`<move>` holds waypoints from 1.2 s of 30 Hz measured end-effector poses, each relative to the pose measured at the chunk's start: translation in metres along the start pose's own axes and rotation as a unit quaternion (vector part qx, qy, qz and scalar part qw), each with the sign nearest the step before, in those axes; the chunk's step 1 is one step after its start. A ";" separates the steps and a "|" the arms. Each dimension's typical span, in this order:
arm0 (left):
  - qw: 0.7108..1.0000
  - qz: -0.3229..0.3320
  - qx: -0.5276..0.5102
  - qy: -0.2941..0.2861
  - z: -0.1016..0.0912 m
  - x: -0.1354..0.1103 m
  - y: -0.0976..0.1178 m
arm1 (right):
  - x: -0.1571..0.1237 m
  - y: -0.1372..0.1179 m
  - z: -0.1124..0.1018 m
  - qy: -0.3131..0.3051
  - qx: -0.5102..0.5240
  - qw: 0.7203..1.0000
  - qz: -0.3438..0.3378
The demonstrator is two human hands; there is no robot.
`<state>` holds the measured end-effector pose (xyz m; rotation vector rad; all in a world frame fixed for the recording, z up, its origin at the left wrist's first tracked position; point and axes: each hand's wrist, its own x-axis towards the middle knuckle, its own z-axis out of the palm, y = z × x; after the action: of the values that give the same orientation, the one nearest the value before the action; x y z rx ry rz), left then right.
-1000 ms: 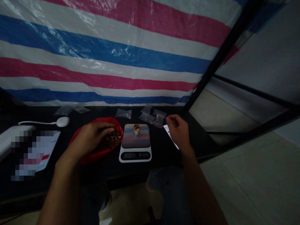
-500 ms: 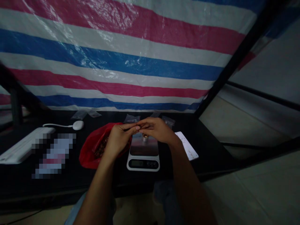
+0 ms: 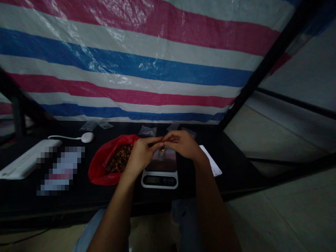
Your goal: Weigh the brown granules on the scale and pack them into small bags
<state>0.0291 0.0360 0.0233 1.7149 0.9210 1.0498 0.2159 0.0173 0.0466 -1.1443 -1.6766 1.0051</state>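
As the left hand [image 3: 141,154] and right hand [image 3: 183,143] curl nearly shut over the small cup [image 3: 162,149] on the digital scale [image 3: 159,180] (grip hidden), staying low and slow suits this.

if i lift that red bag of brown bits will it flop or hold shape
The red plastic bag will probably flop: its thin sides sag with no stiff frame. The loose brown bits inside will likely shift and could spill from its open top.
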 end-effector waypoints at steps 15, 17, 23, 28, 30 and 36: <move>0.987 0.040 0.145 -0.050 -0.007 -0.005 -0.007 | 0.001 0.020 -0.007 -0.022 -0.040 0.999 0.012; 0.987 0.038 0.146 -0.056 -0.006 -0.006 -0.007 | 0.001 0.021 -0.008 -0.023 -0.067 0.997 0.008; 0.986 0.039 0.149 -0.070 -0.004 -0.007 -0.008 | 0.002 0.022 -0.009 -0.025 -0.098 0.995 0.007; 0.981 0.057 0.173 -0.059 -0.002 -0.005 -0.010 | 0.002 0.021 -0.009 -0.016 -0.093 0.996 0.004; 0.981 0.060 0.176 -0.058 -0.002 -0.005 -0.011 | 0.002 0.022 -0.009 -0.010 -0.091 0.996 0.004; 0.977 0.064 0.201 -0.031 -0.020 -0.004 -0.008 | 0.000 0.029 -0.019 0.080 -0.089 0.993 -0.007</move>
<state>0.0078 0.0409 0.0190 2.1530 1.0463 0.9275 0.2416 0.0279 0.0260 -1.2919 -1.6677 0.7465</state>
